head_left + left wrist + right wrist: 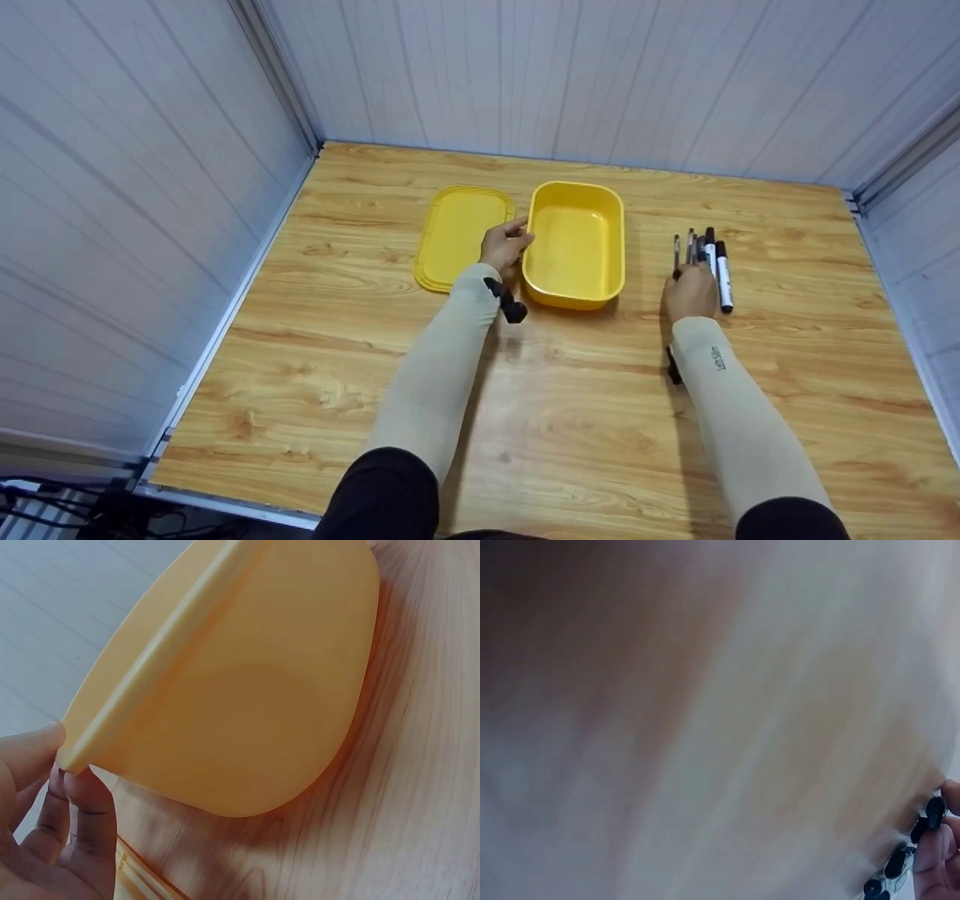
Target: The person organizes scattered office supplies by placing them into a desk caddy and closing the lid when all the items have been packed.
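Note:
My left hand point(507, 244) pinches the left rim of a yellow plastic box point(574, 247), thumb on one side of the edge and fingers on the other, as the left wrist view shows. The box stands open-topped on the wooden table. To its right, my right hand point(691, 291) is down at a group of pens and markers. In the right wrist view its fingers pinch the black end of a pen point(934, 811). A white marker point(724, 279) with black ends lies just right of that hand. Parts of the other pens are hidden under the hand.
A flat yellow lid point(457, 232) lies left of the box, partly behind the left hand. Pale panel walls point(585, 82) enclose the table point(585, 420) at the back and both sides. Dark cables point(97, 510) hang below the table's front left corner.

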Motion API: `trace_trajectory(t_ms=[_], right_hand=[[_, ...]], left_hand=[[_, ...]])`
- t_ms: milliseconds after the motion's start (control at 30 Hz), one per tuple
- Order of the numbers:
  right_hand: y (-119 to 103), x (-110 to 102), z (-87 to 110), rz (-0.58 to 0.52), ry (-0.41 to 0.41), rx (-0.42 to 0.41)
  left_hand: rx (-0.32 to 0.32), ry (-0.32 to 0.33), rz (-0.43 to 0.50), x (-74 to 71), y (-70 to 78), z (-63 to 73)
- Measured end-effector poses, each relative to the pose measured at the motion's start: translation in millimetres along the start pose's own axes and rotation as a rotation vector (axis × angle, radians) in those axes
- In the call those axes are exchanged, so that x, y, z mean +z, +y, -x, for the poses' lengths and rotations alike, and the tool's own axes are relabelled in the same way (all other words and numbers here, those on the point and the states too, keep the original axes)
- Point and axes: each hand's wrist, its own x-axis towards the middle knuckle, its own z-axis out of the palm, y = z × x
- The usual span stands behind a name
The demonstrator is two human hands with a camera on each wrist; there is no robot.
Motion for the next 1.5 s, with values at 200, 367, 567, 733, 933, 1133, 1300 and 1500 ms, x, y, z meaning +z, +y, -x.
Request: trace_trajectory(t_ms=[200,367,567,733,933,1133,1300,1500], right_hand=[[1.3,-3.4,-1.7,-0.022,-0.008,0.023],[4.6,-5.0,-3.2,-0.035,-0.025,0.031],[7.3,-6.0,-5.0,-0.044,-0.007,0.032],[8.2,-6.3,-4.5,-0.037,0.002,0.024],[8.5,-5.8,-3.2,-0.027,-0.015,0.018],[3.0,-7.3,-2.8,-0.076,-0.012,0.021],[-1.6,-8.1,-4.4,-0.088,0.014,0.015],[-5.8,-11.2,-4.7,-0.060,0.031,-0.033]], left_hand=[[0.014,0.012,-0.010,1.7,-0.9,-0.2],[0.034,0.014,0.020,3.2,-1.4,-0.6],[0.024,0.014,0.041,4.8,0.1,-0.4],[-0.001,0.023,0.053,5.4,0.8,1.0],[0.000,0.018,0.025,3.7,-0.7,1.2],[0.020,0.005,0.026,0.7,-0.8,0.5],[0.030,-0.001,0.011,-0.1,-0.1,1.0],[0.025,-0.005,0.001,-1.3,0.9,2.1]])
